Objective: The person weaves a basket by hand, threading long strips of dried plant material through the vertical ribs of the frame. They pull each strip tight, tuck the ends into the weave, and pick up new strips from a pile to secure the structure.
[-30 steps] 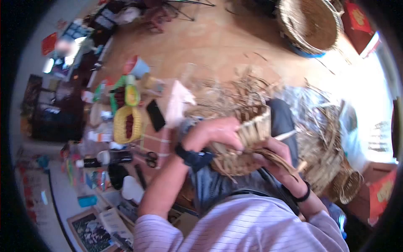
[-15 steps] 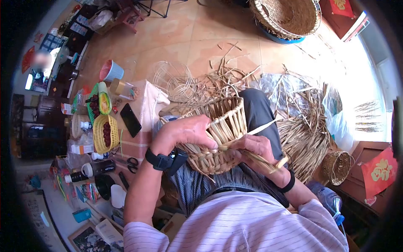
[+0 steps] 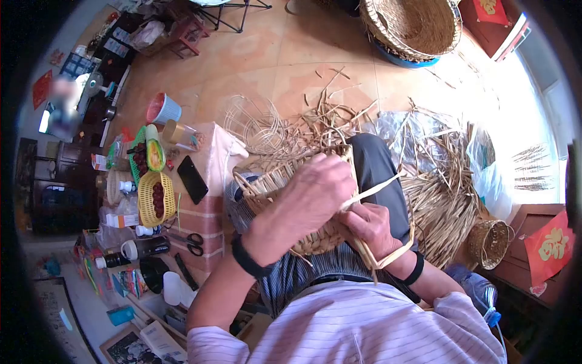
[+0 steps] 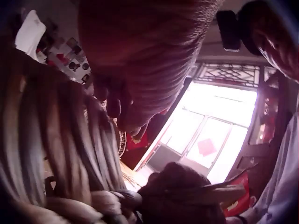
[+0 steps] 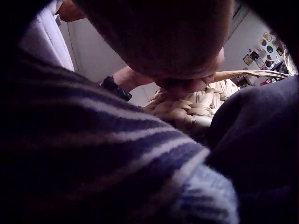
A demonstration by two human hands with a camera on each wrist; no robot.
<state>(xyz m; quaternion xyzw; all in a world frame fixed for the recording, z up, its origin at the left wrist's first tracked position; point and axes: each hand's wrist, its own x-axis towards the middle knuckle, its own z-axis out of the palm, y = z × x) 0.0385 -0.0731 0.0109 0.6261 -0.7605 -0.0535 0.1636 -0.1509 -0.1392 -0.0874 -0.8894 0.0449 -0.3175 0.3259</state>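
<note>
A half-woven basket (image 3: 321,241) of dried plant strands rests on the person's lap, its upright stakes spread away from the body. My left hand (image 3: 315,189) is over the basket wall with its fingers bent downward; whether it pinches anything I cannot tell. Close beside it, my right hand (image 3: 368,225) holds a pale flat plant strand (image 3: 379,188) at the basket's near right edge. A folded strand (image 3: 394,255) loops over the right wrist side. The left wrist view shows the stakes (image 4: 65,135) and braided row (image 4: 105,203) up close.
Loose dried strands (image 3: 436,212) are piled on the floor at the right, beside a small basket (image 3: 488,242). At the left, a cloth-covered table (image 3: 203,227) carries a phone (image 3: 193,180), scissors (image 3: 193,242) and a yellow basket (image 3: 145,203) of dark red fruit. A large basket (image 3: 418,27) stands farther back.
The left hand has left its grip on the basket's left wall and moved up and right over the stakes, closer to the right hand. The folded strand by the right wrist has swung outward.
</note>
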